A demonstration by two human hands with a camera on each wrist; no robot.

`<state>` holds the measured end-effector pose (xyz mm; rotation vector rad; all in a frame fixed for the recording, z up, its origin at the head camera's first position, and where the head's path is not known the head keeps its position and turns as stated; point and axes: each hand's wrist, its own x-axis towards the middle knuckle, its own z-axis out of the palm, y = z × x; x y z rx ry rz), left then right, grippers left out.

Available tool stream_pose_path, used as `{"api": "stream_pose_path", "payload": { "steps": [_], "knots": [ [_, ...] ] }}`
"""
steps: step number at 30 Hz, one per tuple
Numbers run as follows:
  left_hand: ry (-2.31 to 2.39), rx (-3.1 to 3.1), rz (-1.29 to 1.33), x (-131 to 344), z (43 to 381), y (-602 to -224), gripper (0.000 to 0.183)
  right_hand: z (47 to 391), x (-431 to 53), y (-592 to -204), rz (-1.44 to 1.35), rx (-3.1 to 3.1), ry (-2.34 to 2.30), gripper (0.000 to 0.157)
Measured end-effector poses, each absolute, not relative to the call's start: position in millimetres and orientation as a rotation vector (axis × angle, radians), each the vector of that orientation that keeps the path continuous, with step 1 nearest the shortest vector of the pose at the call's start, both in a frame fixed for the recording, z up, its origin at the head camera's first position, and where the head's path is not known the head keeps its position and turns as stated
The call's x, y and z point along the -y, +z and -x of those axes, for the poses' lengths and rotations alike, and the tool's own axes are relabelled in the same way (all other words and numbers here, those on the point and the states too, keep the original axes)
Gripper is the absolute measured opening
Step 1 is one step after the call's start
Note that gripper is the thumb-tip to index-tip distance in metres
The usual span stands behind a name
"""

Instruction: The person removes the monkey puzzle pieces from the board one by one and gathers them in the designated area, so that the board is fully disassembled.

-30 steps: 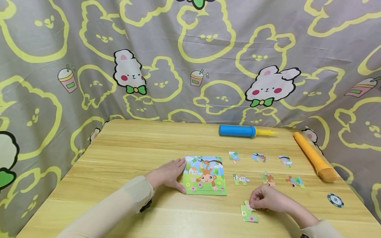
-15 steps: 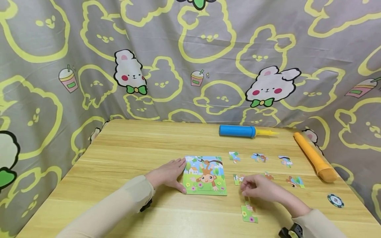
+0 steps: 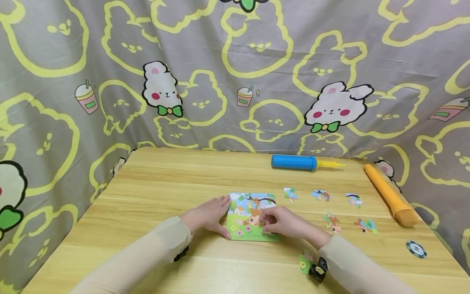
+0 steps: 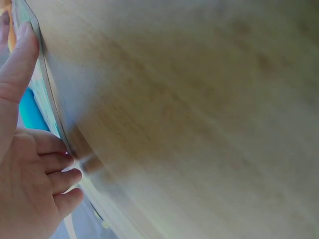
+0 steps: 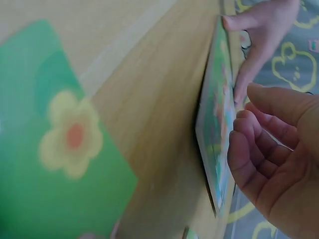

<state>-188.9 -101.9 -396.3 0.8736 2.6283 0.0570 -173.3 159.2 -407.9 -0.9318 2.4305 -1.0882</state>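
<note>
A square puzzle board [image 3: 235, 234] with a monkey picture lies flat on the wooden table. My left hand [image 3: 210, 216] rests along its left edge with spread fingers, which the left wrist view also shows. Over the board's right part hovers my right hand [image 3: 280, 222], its fingers loosely bent. In the right wrist view, the thumb and fingers of the right hand [image 5: 279, 149] stand slightly apart, with nothing visible between them. A green puzzle piece [image 3: 303, 265] with a yellow flower lies partly hidden under the right wrist; it appears large and blurred in the right wrist view.
Several loose puzzle pieces [image 3: 333, 223] lie in spaced rows right of the board. Behind them is a blue pump [image 3: 294, 162] with a yellow nozzle. An orange stick-shaped item [image 3: 389, 196] lies by the right edge, near a poker chip [image 3: 416, 248]. A patterned curtain [image 3: 205, 81] surrounds the table.
My right hand has let go of the flower piece and moved up and left over the board's right part. The house piece's spot is now covered by that hand. My left hand has stayed put.
</note>
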Motion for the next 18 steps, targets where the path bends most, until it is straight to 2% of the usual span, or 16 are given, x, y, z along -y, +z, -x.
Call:
{"api": "stream_pose_path", "payload": {
  "steps": [4,18],
  "knots": [
    [0.064,-2.627,-0.875,101.6,188.9,-396.4,0.11,177.3,-151.3,-412.1,0.968,-2.45,-1.051,0.01],
    [0.082,-2.63,-0.878,102.7,189.1,-396.1,0.109,172.8,-146.5,-414.0,1.064,-2.571,-0.805,0.035]
  ]
}}
